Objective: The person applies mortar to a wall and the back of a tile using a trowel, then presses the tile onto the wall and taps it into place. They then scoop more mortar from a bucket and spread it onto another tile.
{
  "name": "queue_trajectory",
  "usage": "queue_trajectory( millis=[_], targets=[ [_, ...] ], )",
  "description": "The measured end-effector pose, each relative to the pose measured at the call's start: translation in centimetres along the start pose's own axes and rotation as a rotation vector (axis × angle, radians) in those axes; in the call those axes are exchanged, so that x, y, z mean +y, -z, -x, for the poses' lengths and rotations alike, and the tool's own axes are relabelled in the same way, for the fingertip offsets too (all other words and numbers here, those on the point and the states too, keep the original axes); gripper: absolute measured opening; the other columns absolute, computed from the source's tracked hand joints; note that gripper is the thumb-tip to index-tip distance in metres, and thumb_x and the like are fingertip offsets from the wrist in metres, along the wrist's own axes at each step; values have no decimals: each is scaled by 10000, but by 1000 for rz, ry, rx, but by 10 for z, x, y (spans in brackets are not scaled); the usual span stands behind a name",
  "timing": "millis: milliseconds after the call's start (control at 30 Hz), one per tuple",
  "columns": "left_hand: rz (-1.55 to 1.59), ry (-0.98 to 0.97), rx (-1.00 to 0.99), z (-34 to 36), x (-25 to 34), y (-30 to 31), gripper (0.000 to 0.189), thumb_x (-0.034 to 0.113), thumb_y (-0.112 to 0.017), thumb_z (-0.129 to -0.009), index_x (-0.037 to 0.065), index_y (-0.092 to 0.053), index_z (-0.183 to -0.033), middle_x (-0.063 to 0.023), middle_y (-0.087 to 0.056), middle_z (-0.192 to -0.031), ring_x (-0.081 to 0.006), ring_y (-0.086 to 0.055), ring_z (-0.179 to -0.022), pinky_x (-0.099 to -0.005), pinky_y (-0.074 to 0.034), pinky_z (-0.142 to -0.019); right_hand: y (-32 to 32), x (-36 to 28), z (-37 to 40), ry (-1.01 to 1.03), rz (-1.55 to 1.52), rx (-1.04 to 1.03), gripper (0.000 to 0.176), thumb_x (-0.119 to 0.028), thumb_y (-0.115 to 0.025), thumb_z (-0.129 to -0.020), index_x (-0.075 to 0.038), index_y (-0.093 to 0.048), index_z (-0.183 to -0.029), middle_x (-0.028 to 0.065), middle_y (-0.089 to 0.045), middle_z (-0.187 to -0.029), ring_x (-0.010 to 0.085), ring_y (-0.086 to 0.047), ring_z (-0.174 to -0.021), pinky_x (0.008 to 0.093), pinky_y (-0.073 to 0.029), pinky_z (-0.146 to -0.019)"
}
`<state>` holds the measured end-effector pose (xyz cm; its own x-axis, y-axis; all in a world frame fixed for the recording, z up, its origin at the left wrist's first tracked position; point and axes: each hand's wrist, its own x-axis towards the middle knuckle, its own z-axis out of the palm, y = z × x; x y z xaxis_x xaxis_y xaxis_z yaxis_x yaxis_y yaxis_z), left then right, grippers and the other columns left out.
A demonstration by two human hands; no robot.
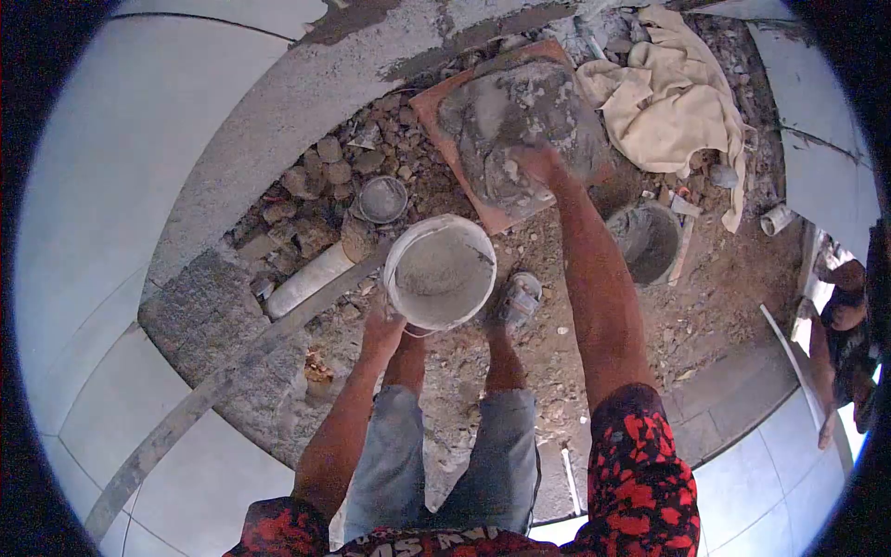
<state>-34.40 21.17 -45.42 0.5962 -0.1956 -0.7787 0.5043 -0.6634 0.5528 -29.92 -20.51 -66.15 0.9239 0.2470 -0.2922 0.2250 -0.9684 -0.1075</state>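
A white bucket (441,272) with grey powder or mortar inside is held at its left side by my left hand (382,325), whose fingers are partly hidden behind the rim. My right hand (535,167) reaches onto a heap of wet grey mortar (510,116) spread over a reddish square board (445,153). The fingers of my right hand are blurred against the mortar, so their pose and anything in them cannot be made out.
A round tub (643,243) stands right of my right forearm. A small container (381,199), a white pipe (306,280) and rubble lie at left. Beige cloth (670,97) lies at the upper right. Another person (840,334) is at the right edge. A long bar (223,379) crosses the lower left.
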Motion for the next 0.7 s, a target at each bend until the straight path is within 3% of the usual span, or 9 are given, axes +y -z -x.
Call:
queue_trajectory(
  millis=[167,200,267,300,367,400,467,633,700],
  targets=[
    [-88,-5,5,-12,-17,-6,597,170,-567,-753,-33,-352,-1272,-243,-533,-1136,-377,-509,-1072,-417,-413,-874,54,11,27,15,67,-352,428,-204,-526,-781,-217,-491,-1208,42,-551,-1176,241,-536,-1049,374,-417,-910],
    [-85,-4,1,-18,-26,-7,597,170,-567,-753,-33,-352,-1272,-243,-533,-1136,-377,-509,-1072,-417,-413,-874,62,8,37,-72,-119,-420,415,-202,-520,-782,-210,-502,-1196,33,-561,-1156,248,-538,-1044,374,-418,-907],
    [-378,-270,-45,-26,-41,-9,614,182,-571,-759,-34,-338,-1284,-244,-531,-1140,-379,-522,-1050,-422,-425,-864,41,9,60,-160,-304,-491,403,-199,-514,-782,-203,-512,-1185,24,-571,-1136,256,-539,-1039,373,-419,-904],
    [-473,-363,-55,-29,-41,-12,619,186,-573,-762,-34,-334,-1288,-244,-531,-1141,-380,-527,-1043,-423,-429,-860,-12,17,85,-19,79,-291,387,-207,-520,-776,-202,-529,-1164,21,-586,-1102,235,-550,-1019,364,-429,-884],
    [-195,-152,58,-23,-20,-20,592,146,-556,-758,-31,-344,-1282,-228,-538,-1125,-342,-541,-1032,-400,-426,-868,-22,14,100,114,450,-85,372,-215,-525,-771,-200,-545,-1142,18,-600,-1068,214,-560,-999,355,-438,-865],
    [-202,-150,52,-18,-8,-21,592,146,-556,-758,-31,-344,-1282,-228,-538,-1125,-342,-541,-1032,-400,-426,-868,-21,8,103,-150,-17,-186,335,-207,-513,-789,-185,-561,-1120,37,-604,-1062,207,-559,-1002,352,-432,-872],
    [232,91,-45,-10,22,-25,562,106,-551,-757,-31,-360,-1268,-202,-535,-1123,-283,-529,-1054,-362,-405,-895,9,-2,102,-412,-491,-276,302,-199,-501,-807,-171,-577,-1098,56,-608,-1057,199,-557,-1006,348,-426,-879],
    [-33,-36,-21,-14,17,-36,576,60,-550,-736,-27,-360,-1273,-178,-554,-1094,-242,-539,-1019,-338,-415,-867,67,-15,127,-770,-731,-104,317,-253,-485,-840,-25,-552,-1049,188,-622,-944,360,-585,-901,444,-456,-739],
    [-125,-127,-29,-13,7,-36,577,55,-554,-728,-23,-365,-1268,-173,-560,-1087,-241,-546,-1003,-334,-421,-854,56,-12,137,-769,-723,-218,339,-267,-514,-822,-18,-540,-1049,201,-620,-916,384,-585,-874,450,-456,-713]
  ],
)
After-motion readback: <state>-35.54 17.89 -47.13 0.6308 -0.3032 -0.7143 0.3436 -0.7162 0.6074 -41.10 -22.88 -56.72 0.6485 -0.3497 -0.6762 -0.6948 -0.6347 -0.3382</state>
